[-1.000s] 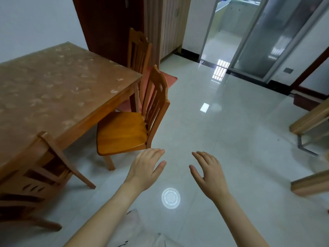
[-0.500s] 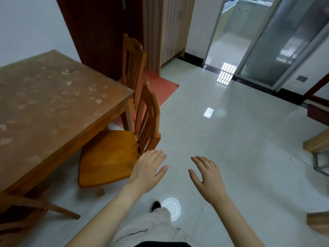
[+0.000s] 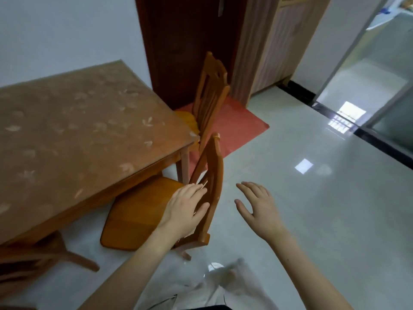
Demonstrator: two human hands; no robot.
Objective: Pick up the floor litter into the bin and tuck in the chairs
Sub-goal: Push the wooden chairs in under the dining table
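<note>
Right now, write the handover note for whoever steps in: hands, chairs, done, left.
Left hand: open, fingers at the backrest of the near chair; contact too blurred to confirm.
Right hand: open, empty, beside that backrest.
Chairs: the near chair's seat is only partly under the table. Far chair stands at the table's end.
Litter and bin: not in view.
Done: cannot tell for litter. Left: likely push the near chair in, then check the rest.
</note>
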